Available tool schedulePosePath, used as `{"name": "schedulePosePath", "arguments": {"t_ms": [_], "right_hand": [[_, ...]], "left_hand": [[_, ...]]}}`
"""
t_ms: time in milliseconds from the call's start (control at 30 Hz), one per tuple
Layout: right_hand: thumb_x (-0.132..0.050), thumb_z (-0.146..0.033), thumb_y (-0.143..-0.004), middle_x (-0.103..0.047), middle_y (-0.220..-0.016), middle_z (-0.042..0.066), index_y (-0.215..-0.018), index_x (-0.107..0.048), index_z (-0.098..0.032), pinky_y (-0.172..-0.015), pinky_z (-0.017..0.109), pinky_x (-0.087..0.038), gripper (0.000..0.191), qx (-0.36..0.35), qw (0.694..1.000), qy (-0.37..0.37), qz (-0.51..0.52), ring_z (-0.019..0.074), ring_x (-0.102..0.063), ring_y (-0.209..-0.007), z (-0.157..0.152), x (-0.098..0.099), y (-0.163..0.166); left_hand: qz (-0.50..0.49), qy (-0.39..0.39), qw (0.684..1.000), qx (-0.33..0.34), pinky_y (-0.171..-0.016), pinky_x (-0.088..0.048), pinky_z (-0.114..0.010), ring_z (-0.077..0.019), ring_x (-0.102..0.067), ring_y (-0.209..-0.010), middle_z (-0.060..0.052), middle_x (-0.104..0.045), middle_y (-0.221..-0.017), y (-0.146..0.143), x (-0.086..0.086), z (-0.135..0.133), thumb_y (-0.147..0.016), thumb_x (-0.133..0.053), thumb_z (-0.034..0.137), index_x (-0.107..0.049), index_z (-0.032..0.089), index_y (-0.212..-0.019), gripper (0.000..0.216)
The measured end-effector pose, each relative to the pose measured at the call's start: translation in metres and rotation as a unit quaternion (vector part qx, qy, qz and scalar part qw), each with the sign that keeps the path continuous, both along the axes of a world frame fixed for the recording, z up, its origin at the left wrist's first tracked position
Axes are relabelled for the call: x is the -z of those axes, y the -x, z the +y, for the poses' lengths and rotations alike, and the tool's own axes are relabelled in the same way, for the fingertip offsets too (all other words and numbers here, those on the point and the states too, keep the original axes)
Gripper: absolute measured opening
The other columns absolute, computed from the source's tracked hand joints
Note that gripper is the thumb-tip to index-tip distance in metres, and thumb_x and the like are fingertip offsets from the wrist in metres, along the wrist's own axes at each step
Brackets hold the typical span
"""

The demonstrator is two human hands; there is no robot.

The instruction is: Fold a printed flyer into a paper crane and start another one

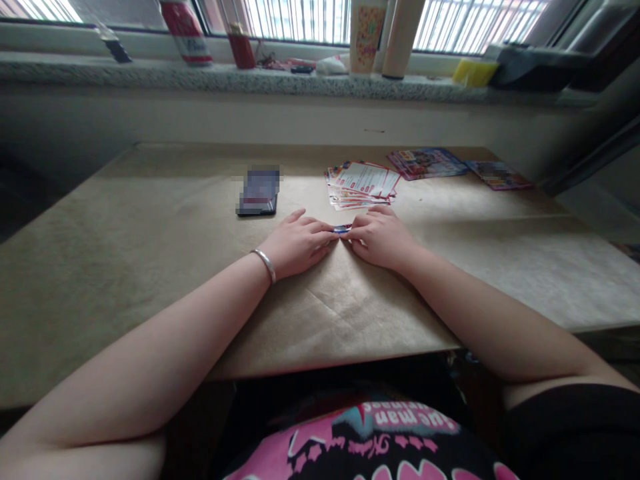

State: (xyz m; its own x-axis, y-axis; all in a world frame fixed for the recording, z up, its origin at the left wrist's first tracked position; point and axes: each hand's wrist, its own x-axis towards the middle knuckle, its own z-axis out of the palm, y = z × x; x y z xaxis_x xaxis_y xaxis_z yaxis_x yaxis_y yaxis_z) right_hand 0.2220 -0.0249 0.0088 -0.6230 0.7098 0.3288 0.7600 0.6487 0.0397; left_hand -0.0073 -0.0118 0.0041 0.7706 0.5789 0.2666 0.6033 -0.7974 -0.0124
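Note:
My left hand (pixel 304 247), with a silver bangle on its wrist, rests on the table with its fingertips pinched together. Facing it, my right hand (pixel 376 237) is closed in the same way. Between the fingertips is a small, thin printed piece (pixel 343 229) in blue, white and red, possibly a card or folded paper; the fingers cover most of it. Just beyond the hands lies a fanned pile of printed cards (pixel 367 181), the top one white with red edging. A dark phone (pixel 260 192) lies to the left of that pile, its screen partly blurred.
Colourful printed packets (pixel 427 163) lie at the back right of the cloth-covered table (pixel 150 267), with another packet (pixel 500 175) beside them. A stone windowsill (pixel 280 83) behind holds a red can (pixel 186 33), a patterned cup (pixel 367 37) and a yellow item (pixel 474 72).

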Motion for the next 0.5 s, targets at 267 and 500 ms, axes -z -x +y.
{"name": "schedulePosePath", "arguments": {"t_ms": [267,500], "right_hand": [[-0.053,-0.026,-0.090,-0.075,-0.097,0.004,-0.102,-0.078,-0.028,-0.099,0.040,-0.029,0.028,-0.003,1.000,0.025,0.007,0.0205,-0.063,-0.090,0.0016,-0.0006,-0.0043],[-0.052,-0.027,-0.091,-0.075,-0.097,0.004,-0.101,-0.078,-0.027,-0.098,0.040,-0.029,0.028,-0.001,1.000,0.023,0.005,0.0210,-0.062,-0.091,0.0009,-0.0013,-0.0026]], "left_hand": [[-0.060,0.089,0.994,0.032,-0.099,-0.049,-0.034,-0.0189,-0.063,-0.110,-0.007,-0.068,-0.124,0.0066,0.0012,0.0103,-0.095,-0.046,0.028,-0.071,0.021,-0.116,0.033],[-0.003,-0.011,1.000,-0.003,-0.091,-0.049,-0.039,-0.0223,-0.065,-0.098,-0.004,-0.072,-0.111,-0.0006,-0.0061,0.0038,-0.091,-0.048,0.024,-0.074,0.023,-0.106,0.029]]}}
